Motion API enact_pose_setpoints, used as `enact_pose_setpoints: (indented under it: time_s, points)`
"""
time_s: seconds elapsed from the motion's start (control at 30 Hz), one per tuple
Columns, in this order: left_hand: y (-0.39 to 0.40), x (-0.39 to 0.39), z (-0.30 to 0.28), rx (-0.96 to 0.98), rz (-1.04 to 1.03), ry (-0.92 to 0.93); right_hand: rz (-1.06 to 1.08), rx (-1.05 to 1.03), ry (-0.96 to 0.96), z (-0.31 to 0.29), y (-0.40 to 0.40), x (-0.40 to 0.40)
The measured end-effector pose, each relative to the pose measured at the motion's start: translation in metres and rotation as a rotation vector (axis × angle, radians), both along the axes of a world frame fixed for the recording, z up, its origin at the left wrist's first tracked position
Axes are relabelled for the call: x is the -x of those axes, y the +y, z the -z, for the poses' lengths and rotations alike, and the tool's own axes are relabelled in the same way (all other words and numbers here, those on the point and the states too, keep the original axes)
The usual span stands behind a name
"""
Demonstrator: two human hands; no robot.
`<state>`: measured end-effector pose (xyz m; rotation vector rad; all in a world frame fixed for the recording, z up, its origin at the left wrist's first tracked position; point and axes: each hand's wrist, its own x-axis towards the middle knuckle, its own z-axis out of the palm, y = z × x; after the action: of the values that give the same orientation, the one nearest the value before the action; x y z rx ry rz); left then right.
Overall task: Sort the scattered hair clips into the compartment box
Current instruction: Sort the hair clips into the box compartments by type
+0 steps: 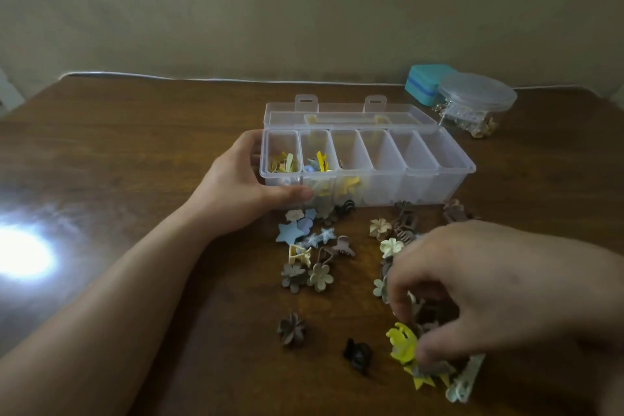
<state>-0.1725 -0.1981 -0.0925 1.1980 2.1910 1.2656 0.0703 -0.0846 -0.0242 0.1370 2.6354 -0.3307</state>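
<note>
Many hair clips (310, 257) lie on the counter (135, 145) before the compartment box (368, 165), so while our left hand (243, 186) grips its end, our right hand (472, 290), fingers curled, should pinch only the yellow clip (401, 343).

- We see a dark wooden table (135, 152) with a bright glare patch at its left.
- A clear compartment box (368, 162) sits mid-table, lid open.
- Behind the box to the right: a teal case (423, 83) and a round clear jar (476, 101).
- In front of the box, scattered hair clips (310, 260): stars, flowers, claws.
</note>
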Motion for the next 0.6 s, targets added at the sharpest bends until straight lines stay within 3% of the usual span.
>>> enact_pose_setpoints:
  time_s: [0.33,0.6]
  points:
    - [0.000,0.001,0.002,-0.009,0.003,0.007,-0.088,-0.051,0.075,0.001,-0.011,0.003]
    - [0.001,0.000,0.001,0.003,0.005,0.012,-0.027,-0.164,0.303,0.013,-0.008,0.014]
